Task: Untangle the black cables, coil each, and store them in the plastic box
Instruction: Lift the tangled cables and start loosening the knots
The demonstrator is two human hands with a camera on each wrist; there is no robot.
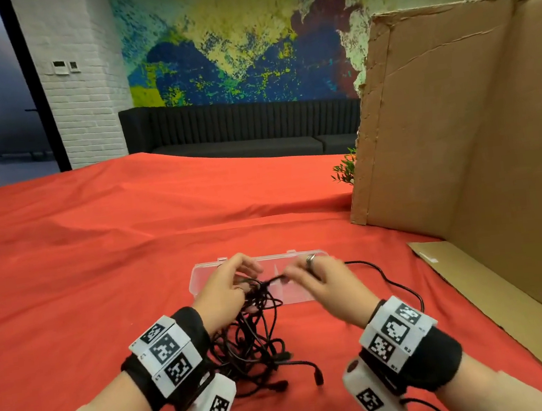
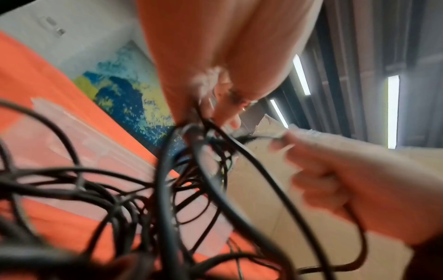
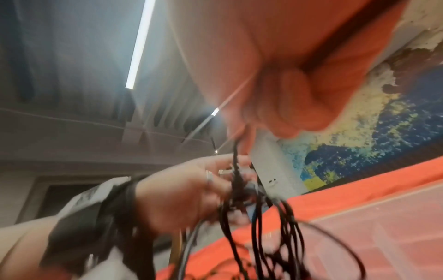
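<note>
Cables: black cables [image 1: 255, 345] heaped in a tangle on the red cloth [image 1: 100, 258] of the desk, between both wrists, upper strands lifted off the pile.
Left hand: left hand [image 1: 222, 290] raised over the heap, palm turned inward, fingers curled, grip closed on a bunch of strands.
Right hand: right hand [image 1: 325, 282] level with it, blurred, fingers curled, pinching one strand stretched toward the left.
Box: clear plastic box [image 1: 202, 270] lies open just behind both hands.
Far right: cardboard panel [image 1: 457, 133] stands upright.
</note>
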